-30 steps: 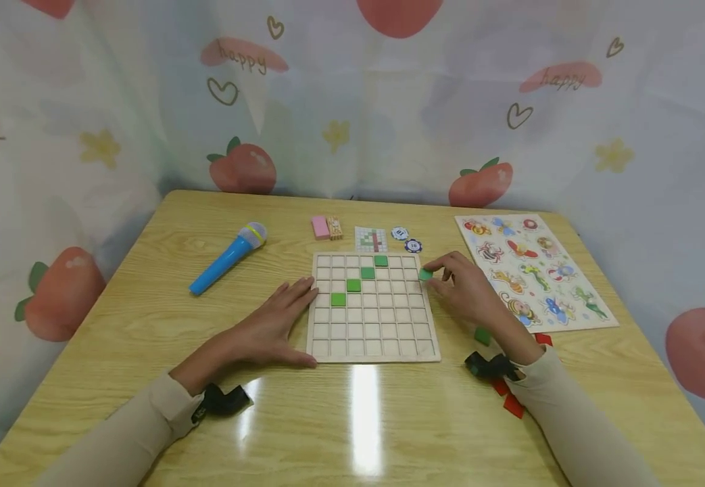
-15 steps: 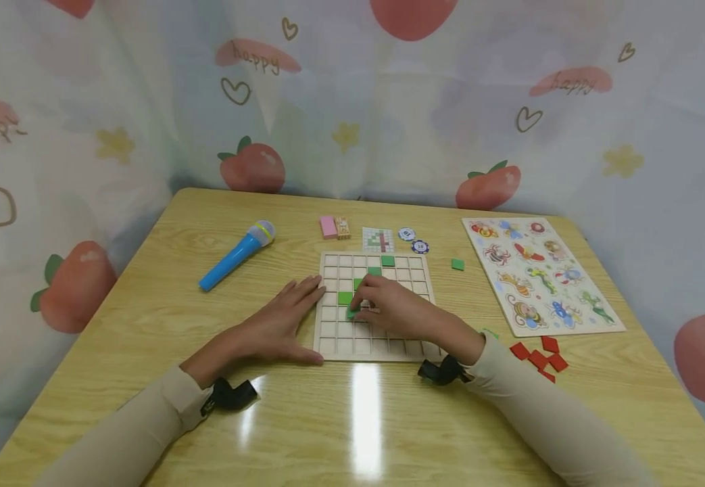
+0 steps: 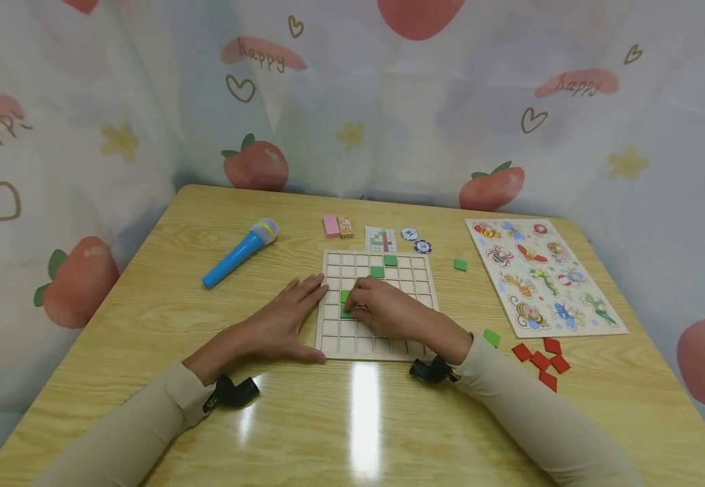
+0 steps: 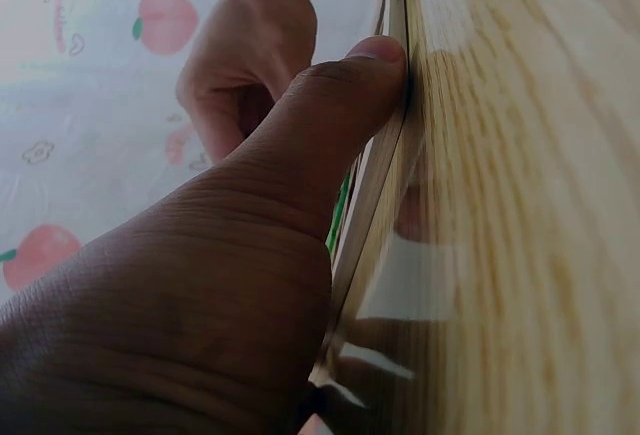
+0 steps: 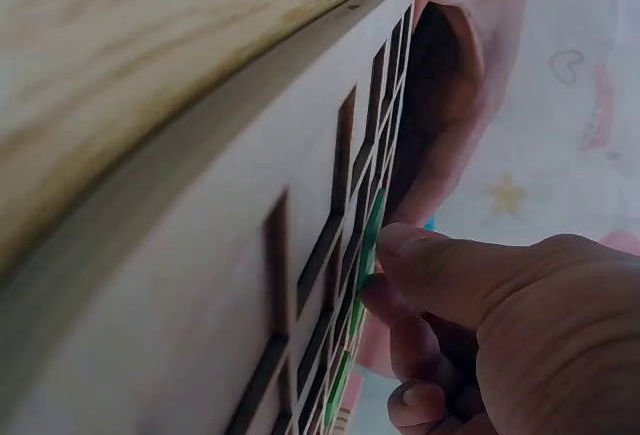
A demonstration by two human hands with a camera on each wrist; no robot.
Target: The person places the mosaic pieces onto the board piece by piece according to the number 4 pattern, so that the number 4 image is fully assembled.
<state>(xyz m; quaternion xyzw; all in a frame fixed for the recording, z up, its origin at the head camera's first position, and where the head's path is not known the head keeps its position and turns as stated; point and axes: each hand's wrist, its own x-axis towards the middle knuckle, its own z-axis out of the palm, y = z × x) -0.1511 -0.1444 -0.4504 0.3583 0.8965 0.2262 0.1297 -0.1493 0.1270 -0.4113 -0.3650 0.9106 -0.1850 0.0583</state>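
A square wooden grid board (image 3: 365, 345) lies on the table. My left hand (image 3: 282, 321) rests at its left edge with fingers spread and thumb at the near corner; in the left wrist view the thumb (image 4: 345, 85) presses the board's side. Over the board's left half, my right hand (image 3: 391, 310) pinches a green square tile (image 3: 345, 314) at a cell. In the right wrist view, thumb and fingertip touch this green tile (image 5: 369, 240). Other green tiles sit in cells, one at the far row (image 3: 391, 260); my right hand hides part of the grid.
Right of the board lie two loose green tiles (image 3: 460, 265), several red tiles (image 3: 539, 360) and an insect picture board (image 3: 547, 281). Behind it are a pattern card (image 3: 380, 239), two poker chips (image 3: 409, 234) and two small blocks (image 3: 330, 226). A toy microphone (image 3: 239, 253) lies left.
My right hand has moved left from the board's right edge with a green tile, now lowered to a cell below another green tile. My left hand stays at the board's edge.
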